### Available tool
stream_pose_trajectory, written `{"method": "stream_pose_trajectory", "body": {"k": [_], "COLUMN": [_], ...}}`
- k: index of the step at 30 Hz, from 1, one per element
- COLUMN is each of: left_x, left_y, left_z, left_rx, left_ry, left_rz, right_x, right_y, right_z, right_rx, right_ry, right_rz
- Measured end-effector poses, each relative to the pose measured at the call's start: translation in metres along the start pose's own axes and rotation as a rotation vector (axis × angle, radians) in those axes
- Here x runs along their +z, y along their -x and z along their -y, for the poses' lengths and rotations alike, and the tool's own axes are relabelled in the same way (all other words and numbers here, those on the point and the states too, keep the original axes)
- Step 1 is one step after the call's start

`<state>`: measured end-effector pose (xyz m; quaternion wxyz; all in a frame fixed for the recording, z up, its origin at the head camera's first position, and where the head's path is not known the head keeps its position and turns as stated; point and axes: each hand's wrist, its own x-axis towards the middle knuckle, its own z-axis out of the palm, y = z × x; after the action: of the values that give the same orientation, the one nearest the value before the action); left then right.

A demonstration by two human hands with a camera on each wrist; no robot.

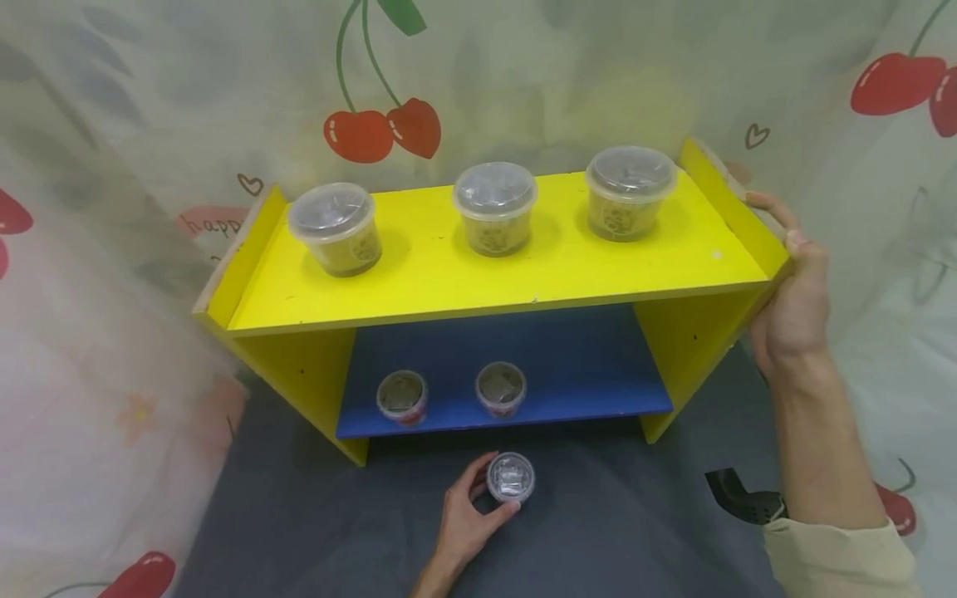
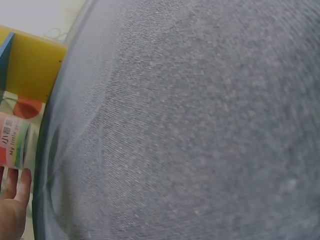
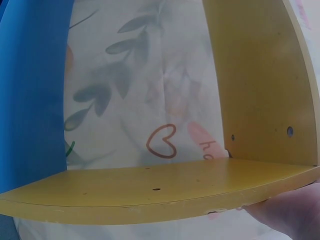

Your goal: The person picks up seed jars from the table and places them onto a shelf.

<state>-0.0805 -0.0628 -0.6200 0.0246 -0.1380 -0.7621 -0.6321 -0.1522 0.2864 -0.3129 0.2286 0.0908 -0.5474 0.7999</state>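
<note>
My left hand (image 1: pixel 463 522) holds a small round lidded cup (image 1: pixel 512 477) between thumb and fingers, in front of the shelf unit's lower board. The left wrist view catches this cup (image 2: pixel 11 141) at the left edge, with a printed label on its side. A yellow and blue two-tier shelf unit (image 1: pixel 449 303) stands before me. My right hand (image 1: pixel 796 307) grips its right side panel near the top. In the right wrist view, part of that hand (image 3: pixel 292 212) shows against the yellow panel (image 3: pixel 125 192).
On the yellow top board stand three larger clear-lidded tubs: a left tub (image 1: pixel 336 232), a middle tub (image 1: pixel 495 212) and a right tub (image 1: pixel 628 195). Two small cups, one left (image 1: pixel 402 397) and one right (image 1: pixel 501 390), stand on the blue board (image 1: pixel 591 365). Dark grey cloth (image 1: pixel 598 515) lies below.
</note>
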Motion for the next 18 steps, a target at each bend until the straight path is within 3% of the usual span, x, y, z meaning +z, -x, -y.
{"method": "stream_pose_trajectory", "body": {"k": [4,12,18], "left_x": [0.001,0.003,0.012], "left_y": [-0.001,-0.009,-0.015], "left_z": [-0.009,-0.052,-0.047], "left_rx": [0.014,0.13,0.187], "left_ry": [-0.001,0.027,0.038], "left_rz": [-0.009,0.006,0.036], "right_x": [0.0,0.001,0.0], "right_y": [0.0,0.001,0.0], "right_z": [0.0,0.001,0.0], "right_rx": [0.007,0.014,0.001], "right_ry": [0.003,0.015,-0.013], "right_rz": [-0.003,-0.008,-0.002]}}
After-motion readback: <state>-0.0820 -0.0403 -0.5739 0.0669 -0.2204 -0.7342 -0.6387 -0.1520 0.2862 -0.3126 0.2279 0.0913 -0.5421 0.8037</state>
